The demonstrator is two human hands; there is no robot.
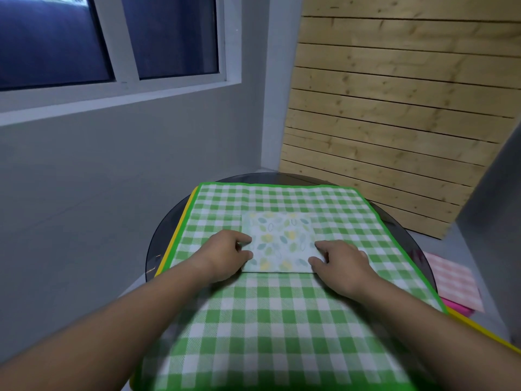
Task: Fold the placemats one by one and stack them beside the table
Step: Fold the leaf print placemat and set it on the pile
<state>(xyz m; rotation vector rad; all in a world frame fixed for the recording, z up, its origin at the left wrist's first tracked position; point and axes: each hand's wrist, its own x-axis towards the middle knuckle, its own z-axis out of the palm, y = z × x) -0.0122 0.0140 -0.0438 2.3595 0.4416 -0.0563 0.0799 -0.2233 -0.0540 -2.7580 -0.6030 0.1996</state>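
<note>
A small folded placemat (282, 241) with a pale leaf print lies in the middle of a large green-and-white checked placemat (282, 320), which is spread flat over the round table. My left hand (225, 255) pinches the folded mat's left edge with curled fingers. My right hand (341, 263) pinches its right edge the same way. A yellow edge of another mat (174, 238) shows under the checked one at the left. A folded pink checked placemat (454, 280) lies low at the right, beside the table.
The dark round glass table (160, 244) stands in a corner. A grey wall with a window is at the left, and a wooden slat panel (394, 122) leans at the back right. A bright pink edge (456, 307) sticks out under the pink mat.
</note>
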